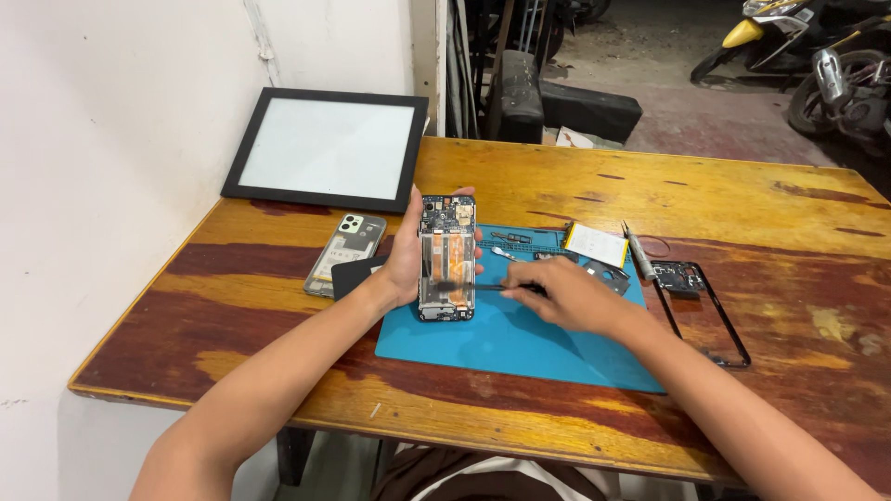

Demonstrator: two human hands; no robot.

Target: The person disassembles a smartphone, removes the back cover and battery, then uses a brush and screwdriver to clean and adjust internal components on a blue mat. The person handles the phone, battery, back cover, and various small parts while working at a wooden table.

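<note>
Opened phone (446, 260) gripped over the blue mat (501, 339) by left hand (408, 260), right hand (566, 295) pinching a thin tool (497, 287) into it; back cover (345, 252) and frame (701, 311) already off beside the mat, internals still in.

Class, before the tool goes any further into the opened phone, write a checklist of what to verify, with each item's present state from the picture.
1. Opened phone held steady: ok, the left hand grips its edge and holds it over the blue mat.
2. Tool under control: ok, the right hand pinches a thin dark tool whose tip lies on the phone's lower half.
3. Exact part under the tip: cannot tell, too small.
4. Loose parts out of the way: ok, the battery and black frame lie to the right, apart from the phone.
5. Back cover safe: ok, flat on the table, away from its edge.
</note>
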